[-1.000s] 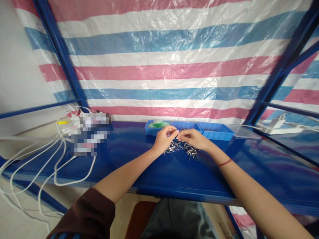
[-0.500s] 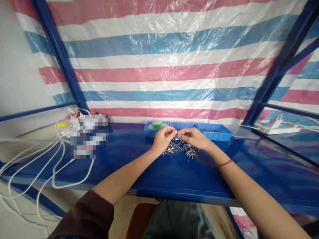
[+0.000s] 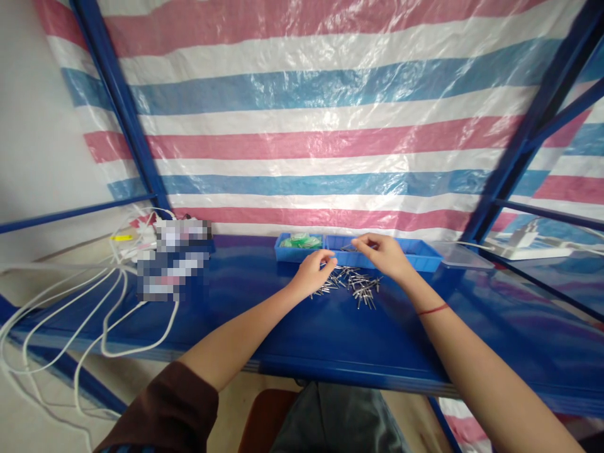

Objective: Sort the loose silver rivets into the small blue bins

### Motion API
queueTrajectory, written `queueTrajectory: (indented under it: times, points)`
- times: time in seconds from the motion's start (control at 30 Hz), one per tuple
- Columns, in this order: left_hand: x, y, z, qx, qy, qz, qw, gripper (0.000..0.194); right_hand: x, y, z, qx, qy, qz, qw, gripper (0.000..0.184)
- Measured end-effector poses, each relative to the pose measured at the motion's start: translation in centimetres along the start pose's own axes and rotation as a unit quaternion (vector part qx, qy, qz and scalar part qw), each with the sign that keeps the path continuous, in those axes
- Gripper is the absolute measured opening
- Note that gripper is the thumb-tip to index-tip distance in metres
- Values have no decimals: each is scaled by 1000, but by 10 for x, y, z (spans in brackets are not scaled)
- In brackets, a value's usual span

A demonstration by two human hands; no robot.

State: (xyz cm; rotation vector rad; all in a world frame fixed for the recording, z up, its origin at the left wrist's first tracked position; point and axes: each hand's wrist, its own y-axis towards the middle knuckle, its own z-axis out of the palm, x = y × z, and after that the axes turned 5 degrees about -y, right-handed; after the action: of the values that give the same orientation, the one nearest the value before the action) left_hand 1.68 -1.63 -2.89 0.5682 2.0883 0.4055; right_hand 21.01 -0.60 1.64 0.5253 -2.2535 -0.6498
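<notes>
My left hand (image 3: 315, 272) hovers over the left part of a pile of slim metal pins (image 3: 363, 290). Its thumb and forefinger are curled together, and whatever is between them is too small to make out. My right hand (image 3: 383, 253) is up and to the right, at the front of the middle compartment of a blue bin (image 3: 419, 260). Its thumb and fingertips are pinched; what they hold, if anything, cannot be made out. A few thin pieces lie in that compartment near the fingertips.
Green and clear plastic packets (image 3: 301, 241) fill the bin's left compartment. A clear lid (image 3: 467, 257) lies to the right, with a white power strip (image 3: 528, 246) beyond it. White cables (image 3: 111, 308) loop over the left end of the blue table (image 3: 226, 283).
My hands were together above the pile, fingertips meeting at a small piece. They have parted: the right has moved right to the bin, while the left stays over the pile.
</notes>
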Motion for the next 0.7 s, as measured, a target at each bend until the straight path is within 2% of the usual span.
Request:
queueTrajectory:
  times: [0.1,0.17,0.27,0.4,0.47,0.57,0.63,0.7]
  points:
    - [1,-5,-2,65,117,24,991,34,-19,4,-19,-124,-94,57,986,34]
    - [0,-9,-3,122,169,39,977,42,-34,4,-30,-173,-156,99,967,33]
    - [-2,-12,-4,182,196,51,962,43,-52,0,-38,-185,-244,171,937,33]
    - [-5,-12,-2,182,193,67,962,25,-63,-7,-34,-206,-317,225,898,41]
    - [-7,-12,-1,175,191,71,963,22,-62,-6,-31,-218,-310,217,900,43]
    - [-9,-13,0,166,198,80,963,21,-55,-2,-29,-218,-284,169,918,40]
    - [-8,-12,-1,150,202,87,964,20,-47,2,-29,-194,-253,121,940,35]
    - [-8,-11,-2,120,194,94,969,19,-37,3,-26,-142,-203,73,966,31]
